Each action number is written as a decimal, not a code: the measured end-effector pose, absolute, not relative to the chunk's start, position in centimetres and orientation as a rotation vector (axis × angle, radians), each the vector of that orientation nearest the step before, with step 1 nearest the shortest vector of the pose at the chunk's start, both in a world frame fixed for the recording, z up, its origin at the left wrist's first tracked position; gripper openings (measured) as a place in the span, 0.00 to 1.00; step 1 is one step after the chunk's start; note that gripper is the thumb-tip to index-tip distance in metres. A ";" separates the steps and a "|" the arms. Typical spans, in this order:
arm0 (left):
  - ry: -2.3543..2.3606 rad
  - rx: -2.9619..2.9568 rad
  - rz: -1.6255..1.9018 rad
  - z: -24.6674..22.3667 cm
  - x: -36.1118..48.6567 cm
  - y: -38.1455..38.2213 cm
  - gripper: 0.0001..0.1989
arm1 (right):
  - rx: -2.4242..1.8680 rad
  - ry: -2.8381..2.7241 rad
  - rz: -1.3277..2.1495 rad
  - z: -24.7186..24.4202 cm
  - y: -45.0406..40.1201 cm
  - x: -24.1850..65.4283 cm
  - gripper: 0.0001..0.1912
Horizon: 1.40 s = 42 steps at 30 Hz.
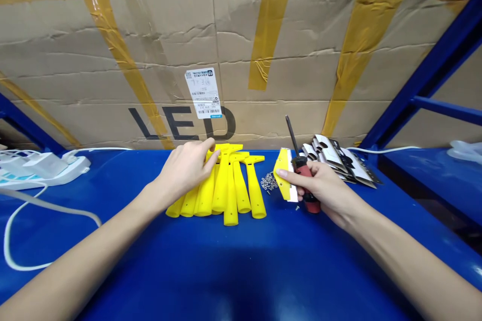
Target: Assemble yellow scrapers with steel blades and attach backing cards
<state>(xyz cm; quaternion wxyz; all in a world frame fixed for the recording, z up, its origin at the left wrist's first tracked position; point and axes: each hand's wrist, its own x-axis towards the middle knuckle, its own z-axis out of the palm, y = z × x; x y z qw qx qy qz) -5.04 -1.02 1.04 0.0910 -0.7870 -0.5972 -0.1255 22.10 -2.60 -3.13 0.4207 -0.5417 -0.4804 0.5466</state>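
My left hand (190, 166) is over the left side of a row of yellow scraper handles (230, 190), with thumb and forefinger apart. Its other fingertips are hidden behind the hand. Several handles lie side by side and partly overlap, hollow ends toward me. My right hand (326, 188) is closed around a screwdriver (311, 195) with a red and black grip, its dark shaft pointing up and away. The same hand pinches a yellow scraper plate (283, 173) with a white strip along its right edge, thumb on top. Small screws (269, 182) lie in a heap left of the plate.
Folded black-and-white cards (335, 158) are stacked behind my right hand. On the left are a white power strip (56, 173) and a loose cable (7, 241). A large taped carton (241, 25) stands at the back of the blue table (211, 281), between blue metal posts (425, 70).
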 end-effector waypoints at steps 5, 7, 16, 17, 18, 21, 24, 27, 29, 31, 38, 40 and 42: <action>-1.662 -2.760 -0.802 1.9 -1.0 -2.3 0.12 | -1.393 -1.319 1.341 -2.7 -3.0 22.1 0.25; -1.834 -3.062 -0.982 1.8 0.8 -2.2 0.11 | -1.358 -1.411 1.332 -2.4 -3.2 22.2 0.25; -2.084 -3.193 -1.025 3.2 4.7 2.1 0.15 | -1.295 -1.263 1.399 -1.0 -1.6 25.5 0.18; -2.079 -3.181 -0.954 3.3 5.2 2.7 0.15 | -1.325 -1.237 1.362 -1.1 -1.4 26.2 0.16; -2.068 -3.179 -0.872 3.3 5.8 3.3 0.15 | -1.364 -1.226 1.316 -1.2 -1.3 26.8 0.15; -2.029 -3.199 -0.698 2.6 8.1 5.1 0.13 | -1.478 -1.259 1.169 -1.8 -1.2 28.2 0.14; -2.006 -3.207 -0.572 1.4 10.4 6.6 0.09 | -1.545 -1.309 1.033 -2.4 -1.2 28.7 0.15; -2.011 -3.167 -0.424 0.5 11.9 7.3 0.07 | -1.587 -1.354 0.944 -2.8 -1.0 28.7 0.16; -2.001 -3.134 -0.370 0.1 12.2 7.4 0.08 | -1.634 -1.394 0.882 -3.1 -0.9 28.6 0.15; -1.957 -3.109 -0.374 -0.1 12.0 7.3 0.09 | -1.687 -1.430 0.835 -3.5 -0.8 28.4 0.14; -1.600 -3.140 -0.471 -0.5 9.7 5.9 0.12 | -1.761 -1.535 0.777 -4.7 -0.9 27.2 0.10; -1.494 -3.164 -0.476 -0.5 9.2 5.1 0.12 | -1.749 -1.592 0.758 -4.7 -1.0 27.1 0.09; -1.364 -3.178 -0.482 -0.6 8.8 4.3 0.13 | -1.738 -1.652 0.729 -4.6 -1.1 27.1 0.13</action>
